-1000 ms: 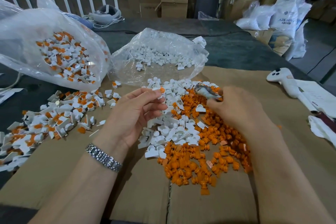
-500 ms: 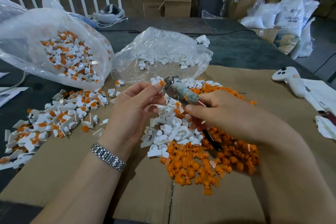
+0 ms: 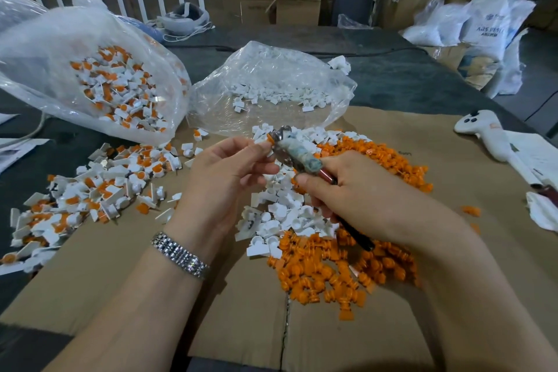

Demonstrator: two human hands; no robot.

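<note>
- flattened cardboard (image 3: 120, 266) covers a dark warehouse table, with boxes and sacks stacked behind.
- step in hand, as i judge it: seating an orange plug in a white cap. the left hand (image 3: 223, 178) pinches one cap-and-plug piece (image 3: 268, 139) between thumb and fingertips, raised above the heaps, just in front of the clear bag of white caps (image 3: 271, 90).
- the right hand (image 3: 356, 190) is curled tight round a tape-wrapped tool (image 3: 294, 155), whose metal head touches the piece (whether it bites or only presses i cannot tell).
- the next move likely calls for a firm squeeze or push with the left fingertips kept off the tool head, then a drop onto the finished pile (image 3: 99, 181) at the left.
- around: loose white caps (image 3: 280, 214) and orange plugs (image 3: 332, 269) under the hands, a bag of finished pieces (image 3: 99, 78) far left, a white controller (image 3: 489, 136) at the right.
- nothing blocks the way; the small piece slipping from the pinch looks like the main risk.
</note>
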